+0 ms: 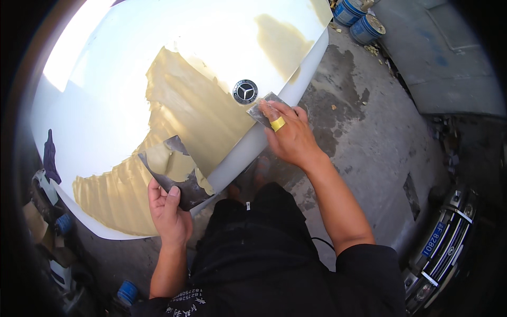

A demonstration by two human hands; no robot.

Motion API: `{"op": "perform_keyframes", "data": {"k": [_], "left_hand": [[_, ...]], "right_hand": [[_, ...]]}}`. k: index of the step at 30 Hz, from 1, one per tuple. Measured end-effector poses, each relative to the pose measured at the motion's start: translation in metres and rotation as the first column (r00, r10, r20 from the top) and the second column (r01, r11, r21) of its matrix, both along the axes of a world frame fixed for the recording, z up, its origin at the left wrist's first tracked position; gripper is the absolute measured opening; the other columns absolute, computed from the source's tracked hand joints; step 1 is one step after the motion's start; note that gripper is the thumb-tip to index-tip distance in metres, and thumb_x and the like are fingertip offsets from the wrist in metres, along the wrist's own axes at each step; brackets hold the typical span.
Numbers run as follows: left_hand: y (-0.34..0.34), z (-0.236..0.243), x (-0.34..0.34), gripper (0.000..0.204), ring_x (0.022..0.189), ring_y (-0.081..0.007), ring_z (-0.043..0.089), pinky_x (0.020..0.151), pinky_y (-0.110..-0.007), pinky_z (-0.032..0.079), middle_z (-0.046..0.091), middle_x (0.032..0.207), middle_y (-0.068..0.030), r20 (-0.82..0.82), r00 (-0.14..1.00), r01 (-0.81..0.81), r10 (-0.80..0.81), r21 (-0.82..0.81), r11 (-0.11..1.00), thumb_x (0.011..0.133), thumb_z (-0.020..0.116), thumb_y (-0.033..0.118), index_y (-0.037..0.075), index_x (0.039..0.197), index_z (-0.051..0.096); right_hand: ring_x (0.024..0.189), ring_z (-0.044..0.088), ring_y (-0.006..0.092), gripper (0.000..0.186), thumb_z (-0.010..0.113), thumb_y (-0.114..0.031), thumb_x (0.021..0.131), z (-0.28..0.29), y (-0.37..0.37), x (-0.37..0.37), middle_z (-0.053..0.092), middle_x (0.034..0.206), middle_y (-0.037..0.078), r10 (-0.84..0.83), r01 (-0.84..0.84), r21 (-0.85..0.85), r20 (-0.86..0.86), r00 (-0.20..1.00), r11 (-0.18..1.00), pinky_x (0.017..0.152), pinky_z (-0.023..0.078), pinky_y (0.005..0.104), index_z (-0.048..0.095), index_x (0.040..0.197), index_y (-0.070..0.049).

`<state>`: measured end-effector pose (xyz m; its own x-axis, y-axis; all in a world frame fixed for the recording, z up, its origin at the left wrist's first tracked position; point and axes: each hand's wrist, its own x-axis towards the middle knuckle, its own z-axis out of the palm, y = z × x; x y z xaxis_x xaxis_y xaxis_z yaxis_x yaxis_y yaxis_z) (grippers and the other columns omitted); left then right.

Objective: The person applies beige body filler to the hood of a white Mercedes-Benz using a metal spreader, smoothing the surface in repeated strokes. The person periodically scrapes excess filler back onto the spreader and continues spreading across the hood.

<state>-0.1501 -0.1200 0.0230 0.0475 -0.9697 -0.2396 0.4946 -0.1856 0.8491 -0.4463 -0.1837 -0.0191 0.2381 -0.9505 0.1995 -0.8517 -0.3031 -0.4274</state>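
A white car panel (100, 121) with a wide coat of tan putty (190, 105) lies before me, a round black-and-silver emblem (245, 92) near its edge. My left hand (170, 211) grips a dark square plate (193, 193) by its lower left part; putty is smeared over the plate's face. My right hand (290, 134), with yellow tape round a finger, is closed on a thin metal spreader (273, 98) held at the panel's edge, just beside and below the emblem. Whether the spreader touches the panel I cannot tell.
Blue buckets (367, 29) stand at the upper right beside a grey panel (438, 58). A bumper with a plate (449, 240) lies at the lower right on the concrete floor (369, 148). A dark rag (50, 156) is at the panel's left edge; cartons (37, 219) and cans lie left.
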Motion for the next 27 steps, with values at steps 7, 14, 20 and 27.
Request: {"op": "perform_keyframes", "data": {"k": [7,14,20,27], "left_hand": [[0.004,0.000,-0.005,0.044,0.117,-0.0188,0.058,0.105,-0.035,0.043,0.060,0.127,-0.0112,0.015,0.999,-0.033,0.032,0.013,0.999,0.094,0.053,-0.001,0.001,0.136,0.042],[0.007,0.002,-0.017,0.045,0.119,-0.0191,0.057,0.105,-0.035,0.042,0.058,0.130,-0.0117,0.021,0.999,-0.048,0.048,0.026,0.998,0.094,0.054,0.000,0.000,0.138,0.041],[0.008,-0.001,-0.021,0.047,0.122,-0.0198,0.054,0.107,-0.035,0.039,0.056,0.133,-0.0134,0.038,0.998,-0.049,0.049,0.016,0.999,0.094,0.054,0.001,-0.001,0.139,0.040],[0.008,0.003,-0.025,0.046,0.121,-0.0196,0.055,0.107,-0.035,0.040,0.057,0.132,-0.0138,0.034,0.997,-0.064,0.063,0.034,0.997,0.094,0.054,0.001,-0.001,0.138,0.040]], "right_hand": [[0.126,0.053,0.0247,0.060,0.063,-0.007,0.085,-0.006,-0.008,-0.015,0.064,0.125,0.010,0.096,-0.096,0.037,-0.002,0.995,0.995,0.102,0.035,0.0508,0.047,0.142,-0.011],[0.127,0.052,0.0247,0.058,0.062,-0.005,0.085,0.007,-0.013,-0.026,0.063,0.128,0.009,0.120,-0.118,0.068,-0.023,0.993,0.991,0.102,0.036,0.0510,0.048,0.141,-0.011],[0.127,0.052,0.0251,0.058,0.061,-0.007,0.086,-0.005,-0.023,-0.035,0.063,0.126,0.008,0.177,-0.177,0.013,-0.028,0.984,0.984,0.103,0.035,0.0518,0.047,0.142,-0.014],[0.128,0.051,0.0249,0.057,0.061,-0.006,0.086,0.007,-0.024,-0.043,0.063,0.126,0.008,0.171,-0.168,0.057,-0.058,0.984,0.984,0.104,0.034,0.0508,0.048,0.141,-0.014]]}}
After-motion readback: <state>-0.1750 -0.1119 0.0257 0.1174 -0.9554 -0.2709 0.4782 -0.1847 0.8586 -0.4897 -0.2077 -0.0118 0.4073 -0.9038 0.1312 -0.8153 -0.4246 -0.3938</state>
